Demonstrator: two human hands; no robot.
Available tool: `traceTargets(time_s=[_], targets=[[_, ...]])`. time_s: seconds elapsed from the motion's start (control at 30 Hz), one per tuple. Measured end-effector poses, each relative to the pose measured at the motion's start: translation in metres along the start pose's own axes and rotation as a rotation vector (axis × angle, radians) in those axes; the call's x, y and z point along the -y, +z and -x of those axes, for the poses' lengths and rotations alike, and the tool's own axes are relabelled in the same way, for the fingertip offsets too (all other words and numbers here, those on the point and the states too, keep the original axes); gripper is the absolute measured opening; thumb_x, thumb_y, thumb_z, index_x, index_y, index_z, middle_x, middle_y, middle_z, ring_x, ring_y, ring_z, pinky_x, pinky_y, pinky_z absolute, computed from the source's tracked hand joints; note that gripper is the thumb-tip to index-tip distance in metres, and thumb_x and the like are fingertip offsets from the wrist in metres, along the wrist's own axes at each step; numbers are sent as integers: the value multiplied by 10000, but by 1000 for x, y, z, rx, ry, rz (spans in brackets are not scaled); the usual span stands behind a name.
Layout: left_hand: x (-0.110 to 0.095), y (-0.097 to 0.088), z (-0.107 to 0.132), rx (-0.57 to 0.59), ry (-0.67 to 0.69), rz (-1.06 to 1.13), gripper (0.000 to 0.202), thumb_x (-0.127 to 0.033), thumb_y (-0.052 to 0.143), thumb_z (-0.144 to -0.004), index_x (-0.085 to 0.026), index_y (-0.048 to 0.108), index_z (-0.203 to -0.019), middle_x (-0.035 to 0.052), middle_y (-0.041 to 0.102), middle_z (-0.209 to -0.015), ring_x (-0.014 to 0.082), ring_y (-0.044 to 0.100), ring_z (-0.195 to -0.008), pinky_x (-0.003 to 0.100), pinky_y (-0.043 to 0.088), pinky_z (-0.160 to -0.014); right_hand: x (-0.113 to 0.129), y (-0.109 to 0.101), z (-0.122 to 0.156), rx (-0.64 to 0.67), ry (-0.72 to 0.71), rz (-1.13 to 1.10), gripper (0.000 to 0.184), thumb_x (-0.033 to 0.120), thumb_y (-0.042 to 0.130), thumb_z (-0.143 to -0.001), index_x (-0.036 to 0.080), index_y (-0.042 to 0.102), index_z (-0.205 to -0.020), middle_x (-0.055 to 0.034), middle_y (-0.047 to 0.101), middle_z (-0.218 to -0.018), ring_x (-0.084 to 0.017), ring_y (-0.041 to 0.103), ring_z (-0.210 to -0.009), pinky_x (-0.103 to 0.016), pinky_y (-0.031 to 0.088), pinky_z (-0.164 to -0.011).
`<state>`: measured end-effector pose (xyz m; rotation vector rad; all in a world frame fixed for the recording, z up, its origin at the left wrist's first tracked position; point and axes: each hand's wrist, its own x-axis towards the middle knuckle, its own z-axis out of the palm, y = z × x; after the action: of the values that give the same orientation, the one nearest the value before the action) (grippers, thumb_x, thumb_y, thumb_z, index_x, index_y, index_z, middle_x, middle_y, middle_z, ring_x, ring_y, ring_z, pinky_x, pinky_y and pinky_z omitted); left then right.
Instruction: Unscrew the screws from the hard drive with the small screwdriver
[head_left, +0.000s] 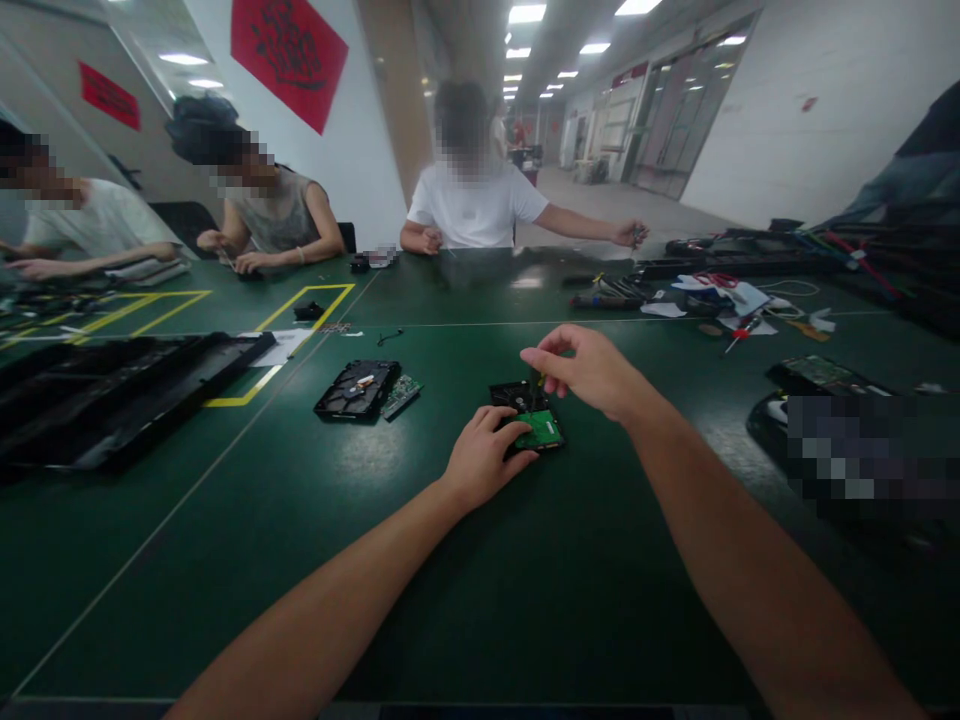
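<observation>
A hard drive [551, 432] with a green circuit board on its upturned face lies on the table in front of me. My left hand [484, 455] grips its left and near edges, fingers resting on the board and the black casing. Over the drive, my right hand [581, 370] pinches the top of a screwdriver [538, 385] that stands nearly upright. Its tip meets the drive near the board's far edge, though the exact contact is too small to make out. Left of them lie a black drive casing [356, 390] and a loose circuit board [402, 397].
The green table [480, 600] carries long black housings [127, 400] at left. More drives [832, 375] lie at right, partly blurred out. Cables and a red screwdriver [742, 332] are at the back right. Several people sit across the table, handling small items.
</observation>
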<state>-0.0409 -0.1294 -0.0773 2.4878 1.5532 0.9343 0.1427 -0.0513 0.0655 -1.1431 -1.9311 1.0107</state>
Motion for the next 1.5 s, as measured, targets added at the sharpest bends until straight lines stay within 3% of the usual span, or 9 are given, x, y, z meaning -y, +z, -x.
traceTargets(time_s=[0.17, 0.43, 0.73, 0.9, 1.1, 1.33, 1.5], targets=[[-2, -2, 1, -19, 19, 21, 355, -441, 726, -979, -239, 722, -1270, 132, 628, -1347, 336, 555, -1282, 540, 547, -1073, 0, -2, 4, -41, -30, -1, 208, 374, 699, -1001, 190, 643, -920, -10, 703, -681, -110, 622, -475, -211, 466, -430], [0, 0, 2, -31, 7, 63, 401, -420, 707, -998, -235, 656, -1350, 126, 637, -1347, 323, 559, -1286, 530, 545, -1086, -2, -3, -2, 56, 34, -199, 135, 214, 599, -1031, 166, 721, -997, -43, 723, -838, -116, 694, -579, -190, 493, -449], [-3, -2, 1, -45, -48, 93, 493, -425, 750, -967, -223, 588, -1385, 123, 633, -1351, 316, 565, -1286, 517, 538, -1099, -1, -4, 1, 18, 7, -95, 125, 273, 726, -952, 176, 647, -961, -37, 714, -827, -116, 643, -539, -200, 439, -394], [-3, -1, 2, -67, -84, 70, 529, -447, 765, -950, -211, 576, -1384, 126, 644, -1315, 324, 561, -1285, 524, 526, -1105, 2, -8, 2, 35, -28, -97, 79, 249, 681, -955, 183, 718, -975, -20, 694, -786, -122, 638, -609, -215, 503, -508], [-3, 0, 1, -76, -143, 91, 591, -458, 794, -919, -209, 545, -1394, 131, 625, -1321, 327, 565, -1294, 525, 522, -1108, 5, -8, 3, 23, 27, -52, 137, 229, 628, -936, 190, 758, -927, 24, 597, -611, -93, 489, -479, -213, 346, -435], [-7, -6, 1, -70, -161, 102, 585, -444, 824, -897, -219, 565, -1371, 131, 616, -1306, 339, 553, -1300, 541, 523, -1098, 0, -7, 0, 38, 99, -182, 9, 195, 678, -908, 191, 683, -914, -20, 686, -750, -116, 591, -541, -216, 428, -428], [-6, -3, 1, -58, -141, 101, 575, -462, 830, -890, -246, 591, -1367, 119, 614, -1294, 342, 548, -1308, 547, 529, -1091, -1, -12, 3, 65, 2, -131, 140, 297, 737, -936, 189, 707, -851, 5, 647, -679, -93, 545, -535, -187, 419, -443]])
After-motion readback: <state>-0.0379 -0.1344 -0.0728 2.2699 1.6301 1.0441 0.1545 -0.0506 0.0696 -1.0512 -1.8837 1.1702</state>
